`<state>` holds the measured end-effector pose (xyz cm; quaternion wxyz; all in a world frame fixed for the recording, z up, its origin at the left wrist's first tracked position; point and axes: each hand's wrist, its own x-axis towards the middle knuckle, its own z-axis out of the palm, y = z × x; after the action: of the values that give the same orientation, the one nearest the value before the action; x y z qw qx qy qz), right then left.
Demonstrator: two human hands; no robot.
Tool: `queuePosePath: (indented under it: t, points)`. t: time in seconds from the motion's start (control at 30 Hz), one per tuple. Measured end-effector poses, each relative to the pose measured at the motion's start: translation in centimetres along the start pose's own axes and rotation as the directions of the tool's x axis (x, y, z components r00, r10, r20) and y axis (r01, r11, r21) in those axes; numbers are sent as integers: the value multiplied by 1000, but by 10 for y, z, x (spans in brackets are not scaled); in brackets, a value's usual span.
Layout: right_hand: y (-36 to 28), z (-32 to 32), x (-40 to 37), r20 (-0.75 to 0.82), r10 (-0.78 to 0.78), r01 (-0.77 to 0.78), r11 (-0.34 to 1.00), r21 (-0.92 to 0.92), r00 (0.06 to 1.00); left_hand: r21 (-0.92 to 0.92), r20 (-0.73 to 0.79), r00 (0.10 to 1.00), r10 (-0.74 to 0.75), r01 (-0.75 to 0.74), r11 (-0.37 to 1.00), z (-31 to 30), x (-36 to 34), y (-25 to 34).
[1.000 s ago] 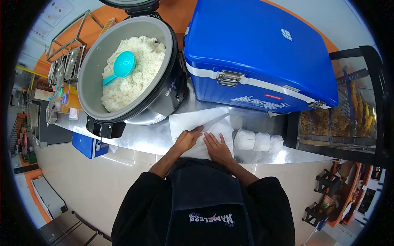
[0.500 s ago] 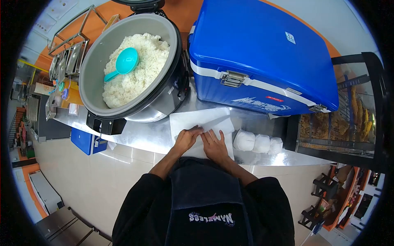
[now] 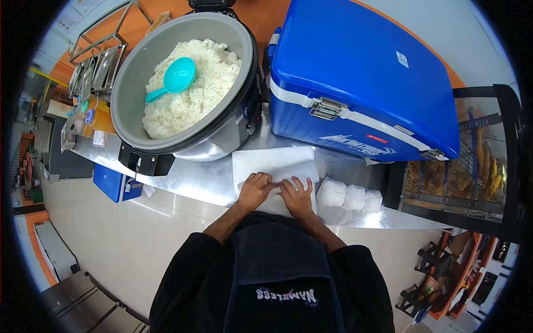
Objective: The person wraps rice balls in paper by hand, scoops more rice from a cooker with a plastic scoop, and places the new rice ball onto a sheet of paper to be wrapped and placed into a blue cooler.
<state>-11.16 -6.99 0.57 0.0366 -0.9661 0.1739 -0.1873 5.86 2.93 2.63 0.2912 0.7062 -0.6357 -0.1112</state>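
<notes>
White sheets of paper (image 3: 272,161) lie on the steel counter in front of me. My left hand (image 3: 255,190) has its fingers curled and pressed together at a fold of the paper. Beside it my right hand (image 3: 297,198) pinches the same fold, its outer fingers slightly apart. The fingertips of both hands nearly meet; whatever lies under the fold is hidden. Just right of the paper sit three rounded white paper-wrapped packets (image 3: 354,197) in a row.
A large rice cooker (image 3: 125,94) stands open at the back left, with white rice (image 3: 214,83) and a turquoise scoop (image 3: 180,75) inside. Behind the paper is a closed blue cooler box (image 3: 361,66). A glass display case (image 3: 455,172) with fried food stands right. The steel counter's (image 3: 211,180) front edge is close to me.
My right hand's fingers have bent inward from a flatter, more spread pose to a pinch on the paper. The left hand stays at the fold. The view has shifted slightly.
</notes>
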Motion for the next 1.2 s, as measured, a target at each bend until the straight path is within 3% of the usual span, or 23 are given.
queuePosePath:
  t: [0.13, 0.23, 0.4, 0.53, 0.6, 0.67, 0.77, 0.87, 0.93, 1.03, 1.2]
  points:
    - [6, -2, 0, 31, -11, 10, 1000, 29, 999, -1, 80, 996, 29, -29, 1000, -11, -7, -6]
    - [8, -5, 2, 41, -27, 25, 999, 47, 999, 51, 81, 996, -32, 28, 998, -27, -22, -9]
    - [14, -8, 5, 42, -61, 58, 996, 69, 997, -16, 270, 962, 34, -30, 999, -48, -29, -8]
    - [17, -7, 7, 18, -94, 92, 993, 78, 995, 66, 185, 983, 12, -25, 998, -45, -11, 15]
    - [19, -8, 8, 34, -118, 114, 989, 92, 992, 117, 47, 999, 4, -10, 993, -24, 6, 22]
    - [26, -10, 9, 54, -140, 134, 987, 92, 989, 155, 53, 998, -21, 13, 988, 25, -3, 6]
    - [35, -12, 10, 97, -175, 161, 978, 136, 980, 159, 59, 993, -103, 92, 983, 49, -8, 12]
    - [43, -20, 14, 154, -205, 177, 968, 175, 967, 265, -10, 995, -95, 94, 960, 51, -12, 22]
    - [50, -23, 15, 239, -151, 137, 988, 74, 959, 262, -64, 991, -120, 133, 956, 55, -10, 27]
    - [57, -27, 17, 312, -190, 209, 977, -31, 931, 337, -48, 994, -101, 111, 935, 53, -11, 36]
    - [71, -27, 21, 317, -352, 348, 935, 72, 881, 272, -61, 992, -106, 119, 955, 63, -10, 45]
